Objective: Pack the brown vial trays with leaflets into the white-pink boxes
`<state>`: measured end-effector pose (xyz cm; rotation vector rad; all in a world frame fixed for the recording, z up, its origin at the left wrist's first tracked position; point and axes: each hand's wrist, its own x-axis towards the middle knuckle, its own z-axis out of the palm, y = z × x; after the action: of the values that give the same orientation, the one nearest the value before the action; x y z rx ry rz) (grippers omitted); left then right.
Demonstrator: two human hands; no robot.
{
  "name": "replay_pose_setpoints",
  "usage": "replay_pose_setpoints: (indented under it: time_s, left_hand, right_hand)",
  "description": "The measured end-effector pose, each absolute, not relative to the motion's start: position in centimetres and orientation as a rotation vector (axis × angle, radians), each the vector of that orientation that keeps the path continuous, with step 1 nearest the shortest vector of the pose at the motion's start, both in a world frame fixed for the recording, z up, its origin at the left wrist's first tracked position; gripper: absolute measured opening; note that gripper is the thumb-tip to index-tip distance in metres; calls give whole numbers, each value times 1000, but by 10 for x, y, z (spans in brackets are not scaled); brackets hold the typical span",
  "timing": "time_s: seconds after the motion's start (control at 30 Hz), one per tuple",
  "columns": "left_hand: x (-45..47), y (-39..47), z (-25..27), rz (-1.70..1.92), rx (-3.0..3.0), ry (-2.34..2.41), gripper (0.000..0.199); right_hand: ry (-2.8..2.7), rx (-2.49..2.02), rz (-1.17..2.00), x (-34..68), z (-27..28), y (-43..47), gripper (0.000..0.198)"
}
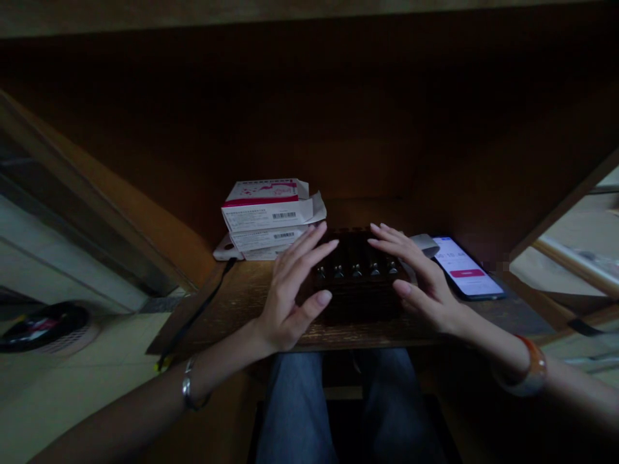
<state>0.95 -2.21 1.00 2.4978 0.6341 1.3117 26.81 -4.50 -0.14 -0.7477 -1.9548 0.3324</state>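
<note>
Between my two hands sits a dark block-like object (356, 293) with a row of several small shiny metal pieces (356, 270) along its top. The dim light hides what kind of thing it is. At its left side my left hand (297, 290) is open, fingers stretched forward and thumb apart. My right hand (423, 277) mirrors it at the right side, also open with the thumb apart. Neither hand grips anything; whether they touch the dark object I cannot tell. Just beyond my left fingertips stand stacked white and pink cardboard boxes (261, 216), the top one with its end flap out.
A phone (467, 270) with a lit screen lies right of my right hand. A dark strap (207, 303) hangs over the left of the worn wooden shelf (232, 322). Wooden side panels (120, 193) close in the space. A round bin (53, 328) stands on the floor at left.
</note>
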Motion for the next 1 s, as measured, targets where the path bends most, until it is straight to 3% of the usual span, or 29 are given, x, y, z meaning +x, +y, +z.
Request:
replay_pose_setpoints:
  time_s: [0.27,1.0]
  left_hand:
    - [13,-20,8,1257,2590,739,42]
    - [15,-18,0,1325,2633,674,51]
  right_hand:
    - [-1966,-800,351,267,-6,-48,47]
    - [-2010,-792,303,268,-9,-47,54]
